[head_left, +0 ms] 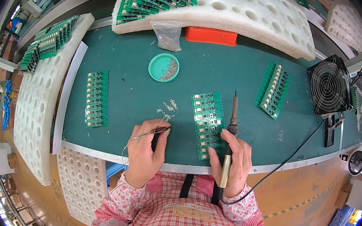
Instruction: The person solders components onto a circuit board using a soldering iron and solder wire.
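Observation:
My left hand is closed in a pinch at the table's front edge. A thin silvery wire, looking like solder wire, loops out of it, and a slim dark piece between thumb and forefinger is too small to name. In my right hand is a soldering iron, its tip pointing away from me. That hand's thumb and forefinger reach the lower right edge of a green circuit board panel. Small pale metal parts lie loose beyond my left hand.
Other board panels lie left and right. A round green dish holds small parts; behind it are a clear bag and a red box. White foam trays bear stacked boards. A black fan stands right; the iron's cable crosses the front edge.

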Available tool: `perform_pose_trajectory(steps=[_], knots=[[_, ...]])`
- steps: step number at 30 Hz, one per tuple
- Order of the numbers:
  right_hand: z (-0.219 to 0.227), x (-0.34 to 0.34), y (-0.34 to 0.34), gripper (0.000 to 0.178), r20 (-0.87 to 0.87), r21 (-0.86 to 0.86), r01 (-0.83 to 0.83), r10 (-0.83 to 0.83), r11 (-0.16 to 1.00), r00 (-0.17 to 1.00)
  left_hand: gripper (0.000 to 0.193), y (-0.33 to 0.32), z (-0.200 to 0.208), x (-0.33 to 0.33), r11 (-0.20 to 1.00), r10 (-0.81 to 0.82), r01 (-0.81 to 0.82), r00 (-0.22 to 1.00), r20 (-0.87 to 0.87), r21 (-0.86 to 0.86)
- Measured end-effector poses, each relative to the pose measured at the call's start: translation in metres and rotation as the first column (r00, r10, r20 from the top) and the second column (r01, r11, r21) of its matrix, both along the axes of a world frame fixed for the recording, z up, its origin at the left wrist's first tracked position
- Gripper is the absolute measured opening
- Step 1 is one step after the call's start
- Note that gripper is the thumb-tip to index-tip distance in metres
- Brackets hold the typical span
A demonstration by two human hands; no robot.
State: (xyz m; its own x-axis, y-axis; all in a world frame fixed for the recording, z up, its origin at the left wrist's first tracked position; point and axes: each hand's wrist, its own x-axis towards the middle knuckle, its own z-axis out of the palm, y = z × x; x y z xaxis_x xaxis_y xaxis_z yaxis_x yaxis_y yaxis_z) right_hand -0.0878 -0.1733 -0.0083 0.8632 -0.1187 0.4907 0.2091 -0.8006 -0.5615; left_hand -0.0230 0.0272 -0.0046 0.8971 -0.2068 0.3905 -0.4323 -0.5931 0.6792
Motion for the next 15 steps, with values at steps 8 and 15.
perform_pose_trajectory(steps=[8,15], knots=[[0.0007,-0.0003,-0.0003,0.058,0.002,0.001,-0.002,0.002,1.0,1.0,0.017,0.0,-0.0005,0.0012,1.0,-0.008,0.008,0.999,0.031,0.021],[-0.0004,-0.0003,-0.0005,0.058,0.001,-0.001,-0.004,0.004,1.0,1.0,0.018,0.0003,0.0,0.0014,0.999,-0.006,0.006,1.0,0.015,0.038]])
